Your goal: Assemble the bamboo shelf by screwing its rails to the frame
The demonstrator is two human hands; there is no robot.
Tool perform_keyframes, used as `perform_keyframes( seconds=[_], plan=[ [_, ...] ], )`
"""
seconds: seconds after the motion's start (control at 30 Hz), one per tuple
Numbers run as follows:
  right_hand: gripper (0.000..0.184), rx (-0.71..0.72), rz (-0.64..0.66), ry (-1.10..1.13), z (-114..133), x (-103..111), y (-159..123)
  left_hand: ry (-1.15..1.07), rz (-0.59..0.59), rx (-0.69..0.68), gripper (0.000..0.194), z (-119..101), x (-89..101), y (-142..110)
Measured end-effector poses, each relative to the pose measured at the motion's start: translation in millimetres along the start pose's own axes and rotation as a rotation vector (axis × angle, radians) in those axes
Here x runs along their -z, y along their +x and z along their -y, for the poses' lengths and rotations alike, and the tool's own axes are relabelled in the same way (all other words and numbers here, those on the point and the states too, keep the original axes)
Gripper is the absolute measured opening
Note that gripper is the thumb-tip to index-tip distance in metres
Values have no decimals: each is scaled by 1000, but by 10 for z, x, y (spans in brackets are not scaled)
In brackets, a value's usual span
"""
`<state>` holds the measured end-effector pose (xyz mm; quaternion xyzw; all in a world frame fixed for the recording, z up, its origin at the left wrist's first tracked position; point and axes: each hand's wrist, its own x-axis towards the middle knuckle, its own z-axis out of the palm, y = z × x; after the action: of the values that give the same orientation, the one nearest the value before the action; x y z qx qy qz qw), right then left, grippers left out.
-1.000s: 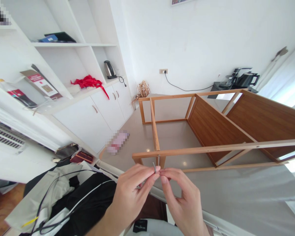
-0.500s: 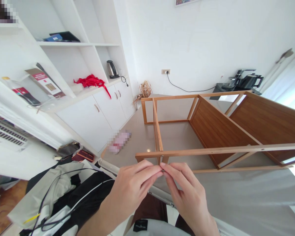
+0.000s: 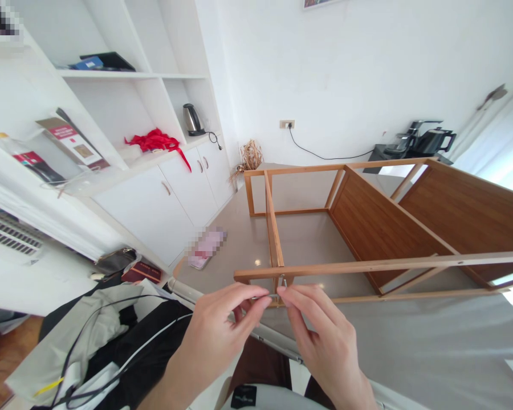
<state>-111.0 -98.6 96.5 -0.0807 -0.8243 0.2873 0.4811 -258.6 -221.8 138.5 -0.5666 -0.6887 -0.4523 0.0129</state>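
A thin metal rod (image 3: 272, 295) is pinched between the thumb and index finger of my left hand (image 3: 222, 324), pointing toward the right hand. My right hand (image 3: 320, 330) has thumb and fingers closed on a small metal pin (image 3: 284, 282), whose tip sticks up past the fingertips. Whether either piece is a bolt or a hex key I cannot tell. Both hands are in front of the near rail of a wooden rack frame (image 3: 346, 267) lying on its side, close to where a crossbar (image 3: 272, 222) meets that rail. Contact with the rail is unclear.
Under the frame is a grey-topped table (image 3: 410, 330), with a phone (image 3: 207, 248) at its left. Clothes and cables (image 3: 111, 336) lie at the lower left. White shelves (image 3: 145, 75) hold a kettle (image 3: 192, 119) and red cloth (image 3: 156, 141). Another kettle (image 3: 431, 141) stands at the back right.
My hands were together at the fingertips; now the left has drawn slightly left, baring the thin rod. The right hand stays near the rail, a metal pin showing above its fingertips.
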Motion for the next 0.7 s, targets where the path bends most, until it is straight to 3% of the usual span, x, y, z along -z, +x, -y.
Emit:
perform_keyframes(
  seconds=[0.7],
  plan=[
    [34,-27,-22,6,-18,-60,42,-52,-8,72,12,21,6,33]
  ],
)
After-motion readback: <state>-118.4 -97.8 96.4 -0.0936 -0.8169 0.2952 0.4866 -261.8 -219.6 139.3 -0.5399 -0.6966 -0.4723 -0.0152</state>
